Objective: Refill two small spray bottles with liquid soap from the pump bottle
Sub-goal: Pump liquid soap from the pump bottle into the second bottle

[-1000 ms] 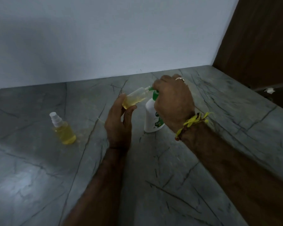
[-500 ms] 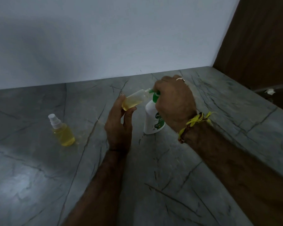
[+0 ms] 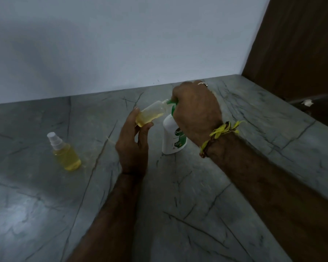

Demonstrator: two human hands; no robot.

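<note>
Clearly the second fill is the step in hand. The left hand (image 3: 133, 142) pinches the uncapped spray bottle (image 3: 151, 115) between thumb and fingertips at its base end, the other fingers loosely curled, and tilts it so its open neck meets the green nozzle of the pump bottle (image 3: 173, 138). The right hand (image 3: 196, 112) is closed down over the pump head, fingers wrapped around the top; the head itself is hidden under the palm, so how far it is pressed cannot be told. The tilted bottle looks roughly half full of yellow soap. The next move, by this reading, calls for short presses with the neck held tight against the nozzle, since the opening is narrow and soap could run down the outside. Then the sprayer top must go back on. Off to the left on the grey stone counter (image 3: 197, 214) stands the other spray bottle (image 3: 65, 154), capped, upright and nearly full, well apart from both hands.
</note>
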